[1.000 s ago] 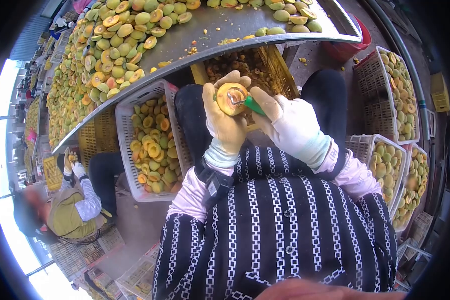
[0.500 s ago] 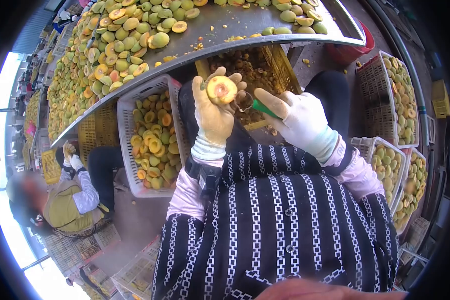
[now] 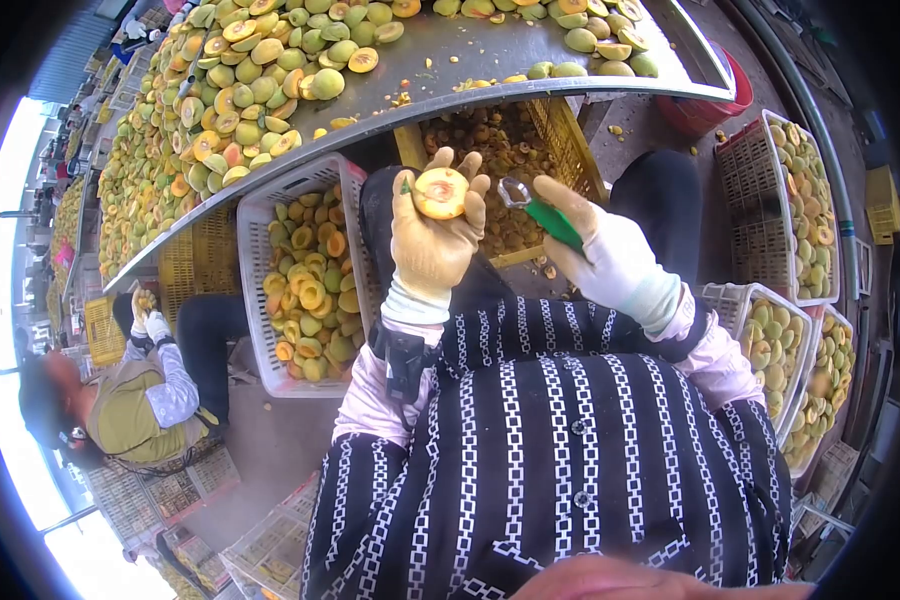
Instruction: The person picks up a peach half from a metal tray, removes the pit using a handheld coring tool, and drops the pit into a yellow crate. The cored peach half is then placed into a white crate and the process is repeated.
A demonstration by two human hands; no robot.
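My left hand (image 3: pixel 434 240), in a tan and white glove, holds a halved fruit (image 3: pixel 440 193) with its cut face up and a reddish-brown centre. Just right of it, my right hand (image 3: pixel 610 250), gloved in white, is wrapped round the green handle (image 3: pixel 554 224) of a tool. The tool's metal loop (image 3: pixel 514 192) points toward the fruit and does not touch it. Below both hands stands a yellow crate (image 3: pixel 567 150) with brown and orange scraps inside.
A metal table (image 3: pixel 420 62) heaped with halved fruit (image 3: pixel 240 90) crosses ahead. A white crate of fruit (image 3: pixel 253 255) stands left, more crates (image 3: pixel 755 215) right, and a red bucket (image 3: pixel 705 112) beneath the table's right corner. Another person (image 3: pixel 135 400) sits at the left.
The tool has moved slightly away from the fruit, and its loop now shows clearly. My left hand has turned a little, with the fruit still in it.
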